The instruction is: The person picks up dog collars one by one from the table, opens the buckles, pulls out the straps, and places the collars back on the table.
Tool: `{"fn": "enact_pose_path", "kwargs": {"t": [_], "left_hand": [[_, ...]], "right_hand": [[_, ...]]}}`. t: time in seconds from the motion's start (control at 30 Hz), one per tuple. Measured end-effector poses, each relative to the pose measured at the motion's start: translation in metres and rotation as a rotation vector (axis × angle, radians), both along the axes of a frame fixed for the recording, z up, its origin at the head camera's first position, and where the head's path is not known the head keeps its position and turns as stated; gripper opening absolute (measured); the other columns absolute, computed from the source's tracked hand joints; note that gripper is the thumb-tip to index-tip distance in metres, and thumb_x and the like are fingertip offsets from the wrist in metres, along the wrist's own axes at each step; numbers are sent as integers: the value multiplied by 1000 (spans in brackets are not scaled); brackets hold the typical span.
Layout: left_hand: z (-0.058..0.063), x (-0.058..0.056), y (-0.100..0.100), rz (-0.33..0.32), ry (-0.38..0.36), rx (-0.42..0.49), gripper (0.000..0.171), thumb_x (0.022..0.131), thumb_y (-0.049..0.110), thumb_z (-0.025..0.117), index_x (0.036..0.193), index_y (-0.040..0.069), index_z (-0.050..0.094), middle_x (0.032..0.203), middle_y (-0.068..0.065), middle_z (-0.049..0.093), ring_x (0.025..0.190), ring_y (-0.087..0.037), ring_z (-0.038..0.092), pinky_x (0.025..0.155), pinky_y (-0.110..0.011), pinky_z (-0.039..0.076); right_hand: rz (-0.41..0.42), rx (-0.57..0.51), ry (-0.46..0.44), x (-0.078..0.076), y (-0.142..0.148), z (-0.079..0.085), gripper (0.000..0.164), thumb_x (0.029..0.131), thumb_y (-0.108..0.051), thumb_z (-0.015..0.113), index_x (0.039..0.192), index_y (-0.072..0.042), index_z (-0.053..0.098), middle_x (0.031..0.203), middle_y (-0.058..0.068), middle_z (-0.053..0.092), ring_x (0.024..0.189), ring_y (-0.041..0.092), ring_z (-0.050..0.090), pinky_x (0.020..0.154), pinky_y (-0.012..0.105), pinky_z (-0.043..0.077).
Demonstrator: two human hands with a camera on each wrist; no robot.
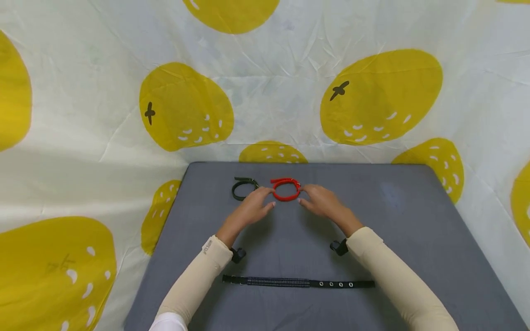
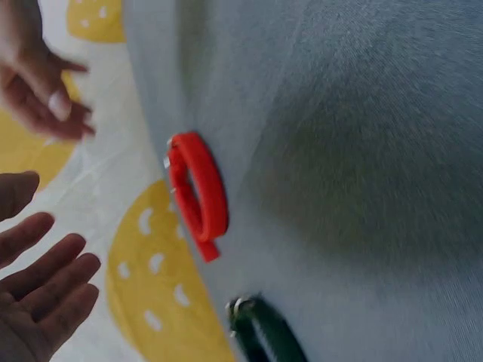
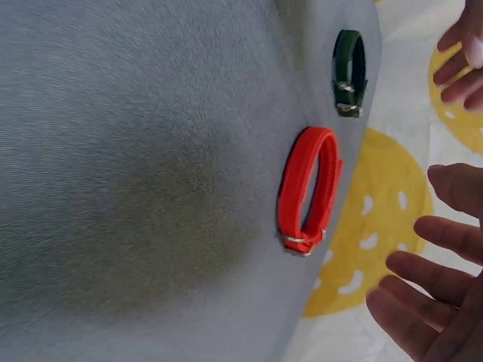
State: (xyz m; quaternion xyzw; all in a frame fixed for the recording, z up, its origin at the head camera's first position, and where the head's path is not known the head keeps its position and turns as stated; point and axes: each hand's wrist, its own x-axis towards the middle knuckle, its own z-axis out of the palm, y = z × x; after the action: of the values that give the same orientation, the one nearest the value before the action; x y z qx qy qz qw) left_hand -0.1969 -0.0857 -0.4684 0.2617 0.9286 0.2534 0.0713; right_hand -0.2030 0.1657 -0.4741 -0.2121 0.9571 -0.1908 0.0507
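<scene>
A red buckled collar [image 1: 285,198] stands closed in a loop near the far edge of the table. My left hand [image 1: 251,208] is held above the table to its left, and my right hand [image 1: 324,201] to its right. Both wrist views show the fingers [image 2: 56,283] loosely extended, with nothing gripped and a gap between the hands and the red collar [image 3: 306,188]. Just left of it is a dark green collar [image 1: 238,194], also looped, partly hidden behind my left hand in the head view. Its metal buckle [image 3: 349,111] shows in the right wrist view.
A black strap [image 1: 281,282] with metal eyelets lies stretched out straight across the near part of the grey table [image 1: 397,220]. Behind the table and along its sides hangs a white cloth [image 1: 273,105] printed with yellow fruit shapes. Dark wrist mounts [image 1: 339,247] sit under the cream sleeves.
</scene>
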Motion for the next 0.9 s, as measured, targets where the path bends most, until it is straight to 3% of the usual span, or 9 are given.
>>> {"fn": "enact_pose_path", "kwargs": {"t": [0.3, 0.43, 0.63, 0.77, 0.9], "left_hand": [[-25, -39, 30, 33, 61, 16, 39, 94, 27, 58, 128, 8, 55, 123, -11, 57, 96, -19, 57, 78, -35, 48], [-35, -57, 38, 66, 56, -10, 40, 93, 25, 60, 128, 7, 55, 123, -11, 56, 99, -22, 57, 82, -38, 48], [-58, -76, 45, 148, 7, -141, 47, 93, 25, 60, 134, 7, 49, 127, -11, 52, 113, -26, 53, 95, -42, 43], [-67, -81, 50, 163, -36, -215, 48, 93, 25, 60, 136, 7, 47, 130, -13, 50, 118, -27, 51, 98, -43, 41], [-70, -83, 56, 161, -12, -276, 46, 92, 25, 62, 131, 6, 49, 126, -15, 53, 114, -30, 53, 94, -45, 43]], "right_hand": [[-72, 8, -67, -32, -15, -27, 56, 92, -29, 62, 135, 2, 47, 136, 22, 46, 125, 41, 40, 98, 54, 38], [-161, 68, -93, -48, -18, -39, 52, 93, -29, 60, 132, 2, 48, 127, 21, 50, 119, 39, 43, 92, 52, 42], [-285, 133, -102, -65, -30, -59, 37, 93, -28, 60, 115, 1, 59, 108, 20, 54, 102, 37, 51, 82, 50, 47], [-329, 145, -90, -67, -36, -71, 28, 92, -29, 61, 98, -1, 65, 98, 18, 57, 92, 35, 55, 76, 49, 49], [-386, 122, -52, -67, -40, -76, 21, 88, -27, 66, 86, -6, 66, 90, 14, 61, 86, 33, 59, 71, 50, 50]]}}
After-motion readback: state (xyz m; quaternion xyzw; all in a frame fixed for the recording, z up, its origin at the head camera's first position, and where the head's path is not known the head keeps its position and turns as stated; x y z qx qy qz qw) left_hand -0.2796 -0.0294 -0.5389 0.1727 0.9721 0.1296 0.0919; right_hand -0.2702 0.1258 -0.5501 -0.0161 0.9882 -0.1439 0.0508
